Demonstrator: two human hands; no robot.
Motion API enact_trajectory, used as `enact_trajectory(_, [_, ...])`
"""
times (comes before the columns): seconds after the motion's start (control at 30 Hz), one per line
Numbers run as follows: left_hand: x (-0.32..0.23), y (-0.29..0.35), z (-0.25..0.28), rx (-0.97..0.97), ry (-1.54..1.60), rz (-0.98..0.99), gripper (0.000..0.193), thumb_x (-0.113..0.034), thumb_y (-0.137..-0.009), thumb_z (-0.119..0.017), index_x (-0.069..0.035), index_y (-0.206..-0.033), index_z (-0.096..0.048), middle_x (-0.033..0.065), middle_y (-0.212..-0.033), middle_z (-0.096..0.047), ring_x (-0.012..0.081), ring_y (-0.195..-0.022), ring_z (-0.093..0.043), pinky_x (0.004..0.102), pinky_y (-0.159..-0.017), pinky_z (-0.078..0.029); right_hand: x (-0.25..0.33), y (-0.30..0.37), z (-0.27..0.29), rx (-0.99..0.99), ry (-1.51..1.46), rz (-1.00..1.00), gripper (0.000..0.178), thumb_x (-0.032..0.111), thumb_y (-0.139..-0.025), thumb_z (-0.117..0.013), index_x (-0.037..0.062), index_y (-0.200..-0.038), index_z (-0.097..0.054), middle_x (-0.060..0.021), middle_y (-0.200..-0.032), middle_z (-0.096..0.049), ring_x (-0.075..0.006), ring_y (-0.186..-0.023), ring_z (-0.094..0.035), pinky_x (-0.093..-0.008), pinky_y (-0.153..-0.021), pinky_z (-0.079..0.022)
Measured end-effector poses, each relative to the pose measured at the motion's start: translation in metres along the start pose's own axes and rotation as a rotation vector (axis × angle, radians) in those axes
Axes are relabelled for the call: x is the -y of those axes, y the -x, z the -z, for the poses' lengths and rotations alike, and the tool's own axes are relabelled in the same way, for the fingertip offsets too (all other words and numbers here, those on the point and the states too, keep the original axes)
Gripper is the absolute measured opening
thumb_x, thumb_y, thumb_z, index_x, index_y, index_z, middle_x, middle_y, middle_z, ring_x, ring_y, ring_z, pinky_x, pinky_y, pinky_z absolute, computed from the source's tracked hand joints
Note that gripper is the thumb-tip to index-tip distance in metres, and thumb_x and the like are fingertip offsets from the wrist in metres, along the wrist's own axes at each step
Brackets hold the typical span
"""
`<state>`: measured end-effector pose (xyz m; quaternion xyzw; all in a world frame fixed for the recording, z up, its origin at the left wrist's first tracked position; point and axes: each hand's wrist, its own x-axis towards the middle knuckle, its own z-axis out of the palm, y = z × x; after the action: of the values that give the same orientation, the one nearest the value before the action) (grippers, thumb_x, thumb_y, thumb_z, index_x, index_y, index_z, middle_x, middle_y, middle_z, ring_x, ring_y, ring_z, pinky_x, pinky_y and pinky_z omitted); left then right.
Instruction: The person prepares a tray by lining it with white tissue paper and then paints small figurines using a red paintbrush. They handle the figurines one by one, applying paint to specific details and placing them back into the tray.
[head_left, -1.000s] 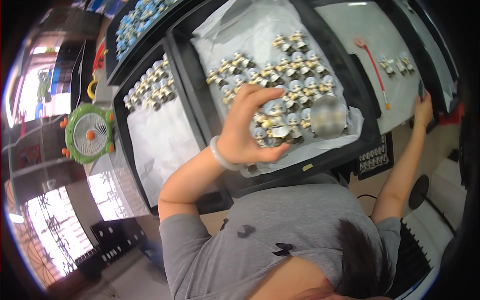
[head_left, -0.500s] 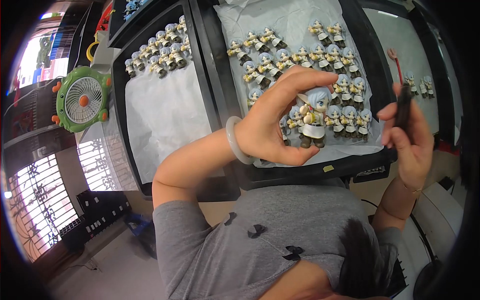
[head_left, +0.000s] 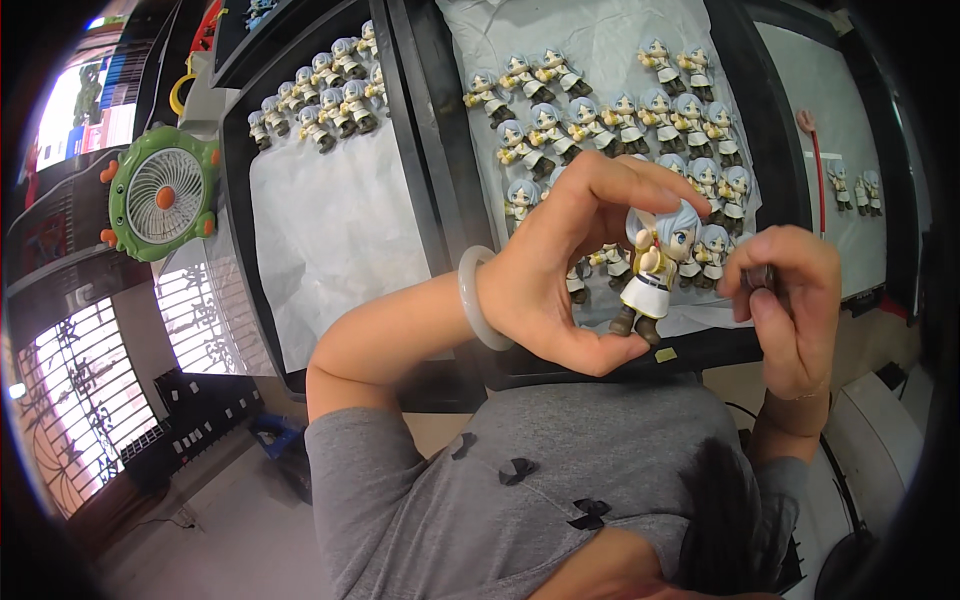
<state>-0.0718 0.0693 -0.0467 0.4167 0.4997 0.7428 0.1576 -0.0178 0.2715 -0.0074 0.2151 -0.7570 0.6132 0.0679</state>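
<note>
Between the thumb and fingers of my left hand (head_left: 560, 265) is a small figurine (head_left: 652, 285) with pale blue hair, a white and yellow outfit and brown boots. It leans a little, head up toward the right. My right hand (head_left: 795, 310) is closed beside it, just off to the right, pinching a dark stick-like thing (head_left: 762, 278) seen nearly end-on; its exact kind is unclear. Behind my hands, rows of matching figurines (head_left: 620, 115) lie on white paper in a black tray (head_left: 560, 372). My left hand hides some of them.
A second black tray (head_left: 262, 240) to the left holds more figurines (head_left: 330, 95) at its far end. A green fan (head_left: 165, 195) stands at the far left. On the right, a pale surface (head_left: 850, 120) carries a red-handled tool (head_left: 820, 170) and several figurines (head_left: 858, 192).
The figurine in my left hand has come lower and right, and now tilts. My right hand has moved in closer to it, turning the dark thing from upright to nearly end-on.
</note>
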Motion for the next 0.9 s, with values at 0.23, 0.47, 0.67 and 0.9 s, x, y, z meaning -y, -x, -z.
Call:
enact_trajectory(0.23, [-0.002, 0.003, -0.001, -0.038, -0.030, 0.134, 0.075, -0.013, -0.056, -0.076, -0.002, -0.116, -0.032, 0.0258, -0.114, -0.042, 0.0277, -0.105, -0.047, 0.0357, -0.081, -0.046, -0.014, -0.006, -0.008, 0.146, 0.346, 0.262, 0.022, 0.014, -0.074, -0.061, 0.0029, -0.092, -0.053, -0.0075, -0.066, -0.053, -0.0223, -0.048, -0.050, -0.0301, -0.042, -0.038])
enact_trajectory(0.47, [-0.001, 0.003, 0.000, -0.040, -0.163, 0.184, 0.075, -0.014, -0.055, -0.078, 0.000, -0.114, -0.035, 0.0213, -0.111, -0.045, 0.0277, -0.105, -0.048, 0.0383, -0.085, -0.042, -0.015, -0.010, -0.010, 0.225, 0.558, 0.237, 0.032, 0.037, -0.074, -0.062, 0.0065, -0.074, -0.053, -0.0035, -0.057, -0.042, -0.0184, -0.043, -0.042, -0.0290, -0.039, -0.033])
enact_trajectory(0.67, [-0.001, 0.004, 0.000, -0.047, -0.178, 0.214, 0.075, -0.014, -0.054, -0.078, 0.000, -0.114, -0.035, 0.0202, -0.110, -0.046, 0.0264, -0.104, -0.048, 0.0377, -0.085, -0.042, -0.018, -0.009, -0.013, 0.200, 0.547, 0.202, 0.032, 0.038, -0.072, -0.061, 0.0076, -0.070, -0.051, -0.0027, -0.056, -0.040, -0.0177, -0.043, -0.042, -0.0289, -0.039, -0.033])
enact_trajectory(0.9, [-0.002, 0.004, 0.001, -0.055, -0.190, 0.260, 0.075, -0.012, -0.053, -0.078, 0.000, -0.114, -0.036, 0.0184, -0.109, -0.046, 0.0243, -0.102, -0.049, 0.0369, -0.085, -0.042, -0.019, -0.008, -0.013, 0.214, 0.571, 0.197, 0.032, 0.038, -0.071, -0.061, 0.0081, -0.069, -0.052, -0.0023, -0.056, -0.039, -0.0173, -0.044, -0.043, -0.0285, -0.039, -0.033])
